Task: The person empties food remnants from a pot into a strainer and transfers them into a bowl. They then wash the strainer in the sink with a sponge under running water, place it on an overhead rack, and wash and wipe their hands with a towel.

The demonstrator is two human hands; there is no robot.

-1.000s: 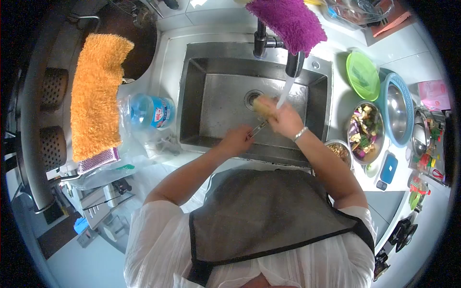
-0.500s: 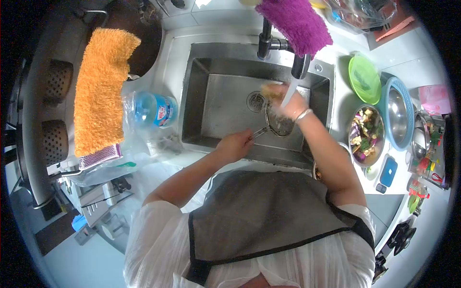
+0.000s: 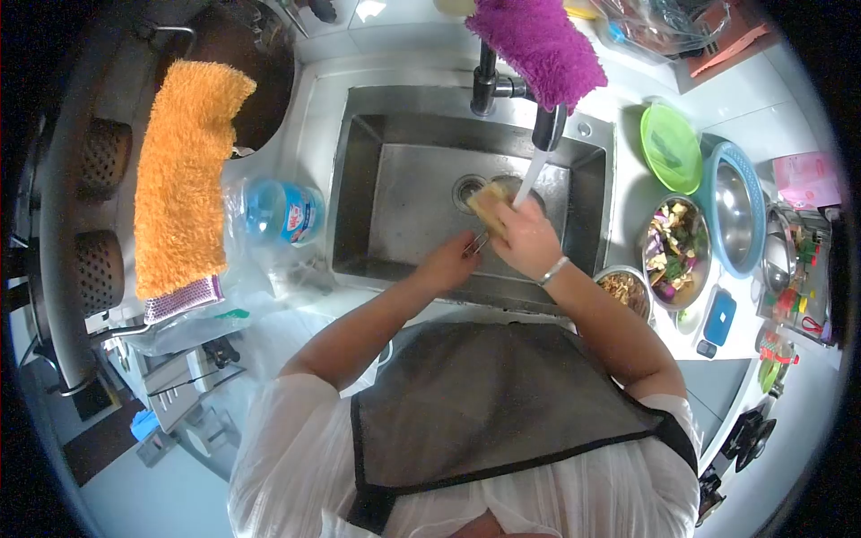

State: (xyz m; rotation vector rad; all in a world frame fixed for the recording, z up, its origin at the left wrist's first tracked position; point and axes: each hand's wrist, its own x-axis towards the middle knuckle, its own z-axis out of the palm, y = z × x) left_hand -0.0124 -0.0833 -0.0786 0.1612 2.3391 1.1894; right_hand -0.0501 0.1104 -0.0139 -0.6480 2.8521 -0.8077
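Note:
Over the steel sink [image 3: 413, 193], my left hand [image 3: 451, 261] is closed around the wire handle of a small round strainer [image 3: 529, 190]. The strainer's head lies beneath the running water, partly hidden by my other hand. My right hand [image 3: 529, 239] grips a yellowish sponge [image 3: 488, 208] and holds it near where the handle meets the head. Water pours from the black faucet [image 3: 549, 130] onto the strainer, close to my right fingers. A purple fluffy cloth [image 3: 543, 49] is draped over the faucet.
Right of the sink stand a bowl of chopped vegetables [image 3: 674, 251], a bowl of brown bits [image 3: 623, 291], a green basket [image 3: 671, 148], a blue basin [image 3: 753, 179] and a phone [image 3: 720, 316]. Left are a blue bottle [image 3: 285, 212] and an orange cloth [image 3: 186, 179].
My right hand has moved down and left with the sponge, from the strainer's head toward its handle. My left hand has shifted slightly. The bowl of brown bits shows more fully.

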